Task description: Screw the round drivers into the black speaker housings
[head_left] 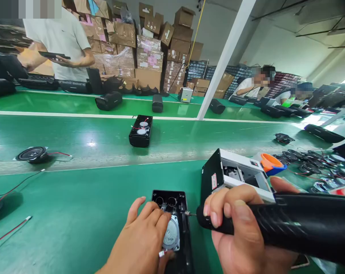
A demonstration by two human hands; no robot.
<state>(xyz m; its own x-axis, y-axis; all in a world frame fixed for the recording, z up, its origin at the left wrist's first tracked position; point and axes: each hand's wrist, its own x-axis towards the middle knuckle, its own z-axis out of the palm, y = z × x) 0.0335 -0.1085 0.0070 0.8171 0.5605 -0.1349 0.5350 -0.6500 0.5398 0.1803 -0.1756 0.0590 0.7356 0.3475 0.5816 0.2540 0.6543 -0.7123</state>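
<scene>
Backdrop: brown cardboard boxes (149,57) stood stacked along the far side, taped and partly wrapped in clear film.
Worktop: the smooth green worktop (92,213) spread out in front of the person.
Belt: beyond it ran a glossy green belt (184,139), carrying a black oblong case with two silver discs (141,131).
Co-worker: across the way, at the left, a person in a pale T-shirt (68,42) held a flat dark panel (54,55).
Machine: a black-and-white box-shaped machine (212,177) sat just beyond the right hand, an orange-and-blue round bowl (271,161) behind it.
Driver tool: a long black cylindrical power screwdriver (304,220) pointed leftward, its metal bit (188,214) at the housing's right edge; I couldn't tell whether they touched.
Housing: the open black plastic housing (186,247) lay on the worktop, between the hands.
Right hand: the right hand (243,228) was wrapped firmly around the screwdriver.
Left hand: the left hand (142,236) was half open, fingers bent over the disc's left side; gripping or merely pressing, I couldn't tell.
Disc: the round silver metal speaker (171,233) sat in the housing.
Plug: a small white plastic plug (161,254) showed by the left thumb.
</scene>
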